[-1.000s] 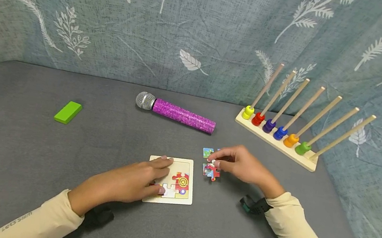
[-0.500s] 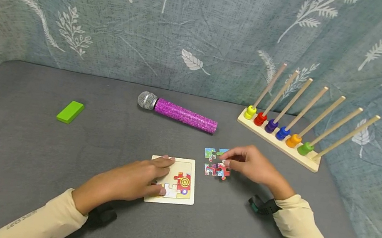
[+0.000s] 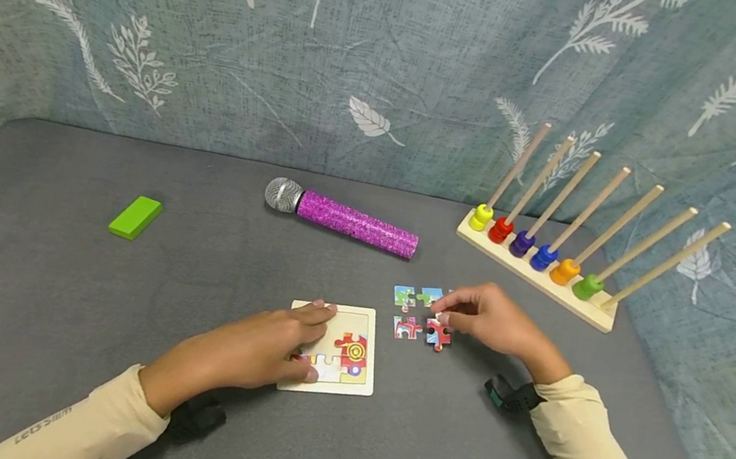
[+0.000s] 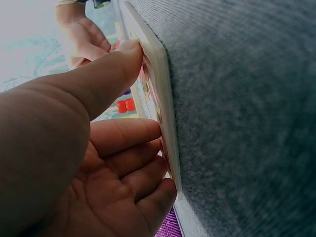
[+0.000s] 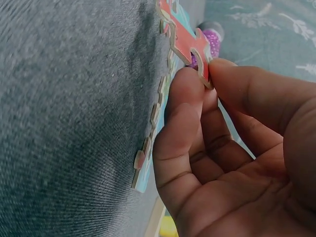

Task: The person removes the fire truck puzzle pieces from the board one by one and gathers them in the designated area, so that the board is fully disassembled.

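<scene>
My left hand [image 3: 264, 348] rests on a square wooden puzzle tray [image 3: 373, 320], its thumb and fingertips touching the top. A red joined section [image 3: 353, 353] with a yellow spiral shows inside the tray; the hand covers part of the left side. To the tray's right, my right hand [image 3: 488, 319] pinches a red jigsaw piece [image 5: 185, 42] between thumb and finger. In the right wrist view that piece is tilted and raised off the tabletop. Around it lie a green and blue piece [image 3: 404, 296], a red and white piece [image 3: 405, 327] and another blue-green piece [image 3: 430, 297].
A purple glittery microphone [image 3: 357, 224] lies behind the tray. At the back right stands a wooden peg rack [image 3: 535, 279] with coloured beads. A green block [image 3: 135, 217] lies at the left on the grey tabletop [image 3: 22, 285]. Patterned cloth [image 3: 257, 65] hangs behind.
My right hand has shifted rightward with the red jigsaw piece, which now stands apart from the red and white piece. More of the loose pieces show. My left hand stays on the puzzle tray.
</scene>
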Available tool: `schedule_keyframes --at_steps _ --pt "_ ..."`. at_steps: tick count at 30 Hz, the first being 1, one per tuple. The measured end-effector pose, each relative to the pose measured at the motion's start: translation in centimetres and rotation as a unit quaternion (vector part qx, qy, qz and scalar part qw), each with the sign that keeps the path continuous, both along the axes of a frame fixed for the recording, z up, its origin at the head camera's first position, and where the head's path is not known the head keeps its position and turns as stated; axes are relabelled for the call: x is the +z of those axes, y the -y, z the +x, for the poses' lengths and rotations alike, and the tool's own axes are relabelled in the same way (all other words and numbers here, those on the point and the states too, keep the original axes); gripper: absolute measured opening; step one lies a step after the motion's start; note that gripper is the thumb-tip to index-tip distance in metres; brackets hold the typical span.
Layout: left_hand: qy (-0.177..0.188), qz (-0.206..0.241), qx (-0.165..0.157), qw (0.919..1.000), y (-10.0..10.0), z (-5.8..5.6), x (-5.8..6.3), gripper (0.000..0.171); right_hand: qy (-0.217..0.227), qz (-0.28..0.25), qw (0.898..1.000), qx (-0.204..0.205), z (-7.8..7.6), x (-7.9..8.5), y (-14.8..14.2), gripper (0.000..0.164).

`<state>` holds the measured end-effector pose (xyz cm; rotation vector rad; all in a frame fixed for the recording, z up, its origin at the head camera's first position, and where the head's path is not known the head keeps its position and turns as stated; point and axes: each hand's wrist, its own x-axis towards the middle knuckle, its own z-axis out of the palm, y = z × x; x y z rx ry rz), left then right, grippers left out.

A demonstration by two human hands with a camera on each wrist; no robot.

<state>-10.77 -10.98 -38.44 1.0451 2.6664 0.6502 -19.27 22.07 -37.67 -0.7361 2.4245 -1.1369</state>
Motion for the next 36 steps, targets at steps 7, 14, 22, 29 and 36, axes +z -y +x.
schedule_keyframes --at_steps 7,14,22,29,36 --pt "0.017 0.003 0.003 0.9998 0.0 0.4 -0.1 0.064 0.001 0.021 1.000 0.001 -0.1 -0.6 0.1 0.018" --pt "0.012 0.007 -0.014 0.9998 0.2 0.4 0.0 0.066 -0.017 0.015 1.000 -0.003 -0.1 -0.8 0.1 0.018" --pt "-0.001 -0.005 -0.029 0.9996 0.3 0.3 0.1 0.061 -0.016 0.008 1.000 -0.020 0.0 -0.1 0.2 0.019" --pt "-0.008 -0.001 -0.034 0.9994 0.2 0.2 0.1 0.052 -0.032 -0.002 0.999 -0.019 0.4 0.2 1.1 0.019" --pt "0.005 0.001 -0.024 0.9997 0.2 0.2 0.0 0.056 -0.032 -0.021 0.999 0.022 1.1 0.5 2.7 0.018"
